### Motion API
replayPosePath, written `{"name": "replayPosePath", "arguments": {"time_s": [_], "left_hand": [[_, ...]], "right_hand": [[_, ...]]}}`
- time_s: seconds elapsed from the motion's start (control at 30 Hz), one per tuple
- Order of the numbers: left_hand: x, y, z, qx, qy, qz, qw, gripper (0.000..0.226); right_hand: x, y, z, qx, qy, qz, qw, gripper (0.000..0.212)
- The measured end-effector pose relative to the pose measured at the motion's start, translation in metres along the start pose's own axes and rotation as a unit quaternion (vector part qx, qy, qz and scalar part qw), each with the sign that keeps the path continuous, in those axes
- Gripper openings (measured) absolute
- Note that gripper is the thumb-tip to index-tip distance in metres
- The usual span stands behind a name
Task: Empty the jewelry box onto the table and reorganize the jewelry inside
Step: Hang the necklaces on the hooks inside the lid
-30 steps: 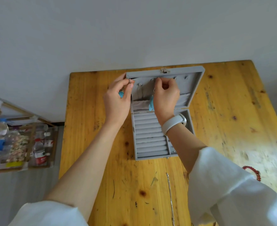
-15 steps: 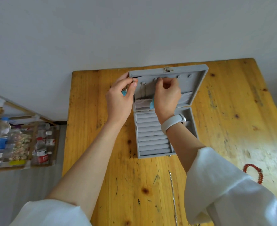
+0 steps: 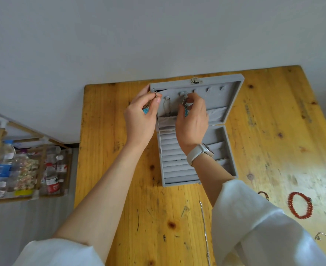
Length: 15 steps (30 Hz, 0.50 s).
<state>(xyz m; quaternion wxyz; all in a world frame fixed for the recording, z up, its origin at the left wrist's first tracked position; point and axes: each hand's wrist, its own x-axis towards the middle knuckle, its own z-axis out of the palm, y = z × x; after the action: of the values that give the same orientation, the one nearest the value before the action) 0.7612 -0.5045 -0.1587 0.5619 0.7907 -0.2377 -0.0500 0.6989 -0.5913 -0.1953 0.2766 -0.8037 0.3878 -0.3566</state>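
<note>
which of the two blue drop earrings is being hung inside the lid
The blue drop earring in the right hand, at the lid's hooks. The other blue earring, in the left hand, is at the lid's edge.

Silver chain (image 3: 205, 233) cut off at bottom edge

hands (image 3: 192, 121) crowd the jewelry box (image 3: 229, 104) lid, bare table (image 3: 104, 150) left, red bracelet (image 3: 300, 205) right

Soft, even daylight, pale glare on the table (image 3: 311, 175) at right, wide-angle bending toward the edges.
</note>
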Motion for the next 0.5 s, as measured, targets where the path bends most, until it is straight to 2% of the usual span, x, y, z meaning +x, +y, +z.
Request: {"name": "replayPosePath", "arguments": {"time_s": [0.37,0.5], "left_hand": [[-0.001,0.000,0.001,-0.001,0.008,-0.004,1.000,0.019],[-0.002,-0.002,0.000,-0.006,0.005,-0.008,1.000,0.019]], "right_hand": [[-0.002,0.012,-0.003,-0.010,-0.004,-0.090,0.996,0.028],[-0.002,0.020,-0.010,-0.013,-0.037,-0.067,0.997,0.019]]}}
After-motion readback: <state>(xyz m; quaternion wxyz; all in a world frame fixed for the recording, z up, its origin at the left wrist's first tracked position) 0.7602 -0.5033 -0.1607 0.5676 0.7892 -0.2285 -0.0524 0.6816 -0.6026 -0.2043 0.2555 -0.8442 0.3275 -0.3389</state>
